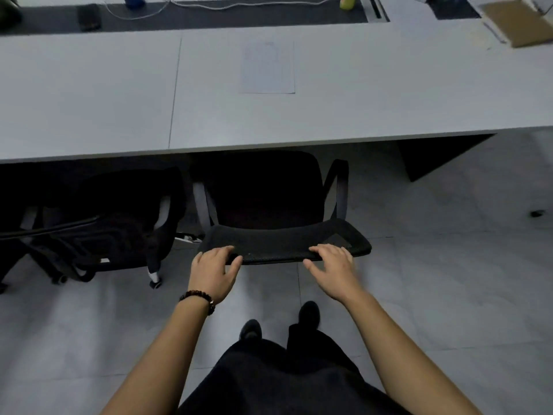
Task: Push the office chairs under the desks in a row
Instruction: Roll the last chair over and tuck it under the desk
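Two office chairs in view. Black mesh chair (269,205), centre: seat partly under the worktop (89,100), both armrests showing, top of the backrest out over the floor (449,280) and nearest the person. Second chair (119,223), to the left: just beside the first, front part under the worktop edge, castors showing on the floor. Two hands, both on the mesh chair's top rail, one toward each end. Left hand (215,272) grips the rail near its left end, fingers bent over the top, thumb against the near edge; one beaded bracelet (199,299) on that wrist. Right hand (332,269) rests on the rail toward the right end, fingers loosely spread on top, thumb out to the side, no firm hold visible. Two dark shoes (250,329) below, between the forearms. Worktop is pale grey with one seam left of centre. On it: one sheet of paper (267,67) straight beyond the mesh chair, white cables (143,12) and one yellow-green bottle (347,1) along the far edge, one brown board (517,22) at far right.
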A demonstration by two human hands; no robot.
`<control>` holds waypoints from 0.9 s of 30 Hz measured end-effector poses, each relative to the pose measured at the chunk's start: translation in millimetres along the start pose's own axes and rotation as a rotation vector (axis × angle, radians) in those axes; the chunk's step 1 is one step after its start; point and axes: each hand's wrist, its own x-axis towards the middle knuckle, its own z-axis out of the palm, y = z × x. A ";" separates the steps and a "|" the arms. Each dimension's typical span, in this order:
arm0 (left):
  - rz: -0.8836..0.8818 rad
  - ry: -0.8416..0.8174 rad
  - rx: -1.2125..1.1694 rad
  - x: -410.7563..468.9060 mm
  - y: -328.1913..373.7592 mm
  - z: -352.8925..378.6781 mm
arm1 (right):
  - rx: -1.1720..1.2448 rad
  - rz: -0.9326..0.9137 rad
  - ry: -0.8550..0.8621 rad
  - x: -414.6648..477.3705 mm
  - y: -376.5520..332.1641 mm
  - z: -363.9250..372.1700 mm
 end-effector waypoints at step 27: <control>0.885 -0.658 -0.307 -307.8 188.8 95.2 | 0.692 0.941 1.141 -551.6 42.2 118.0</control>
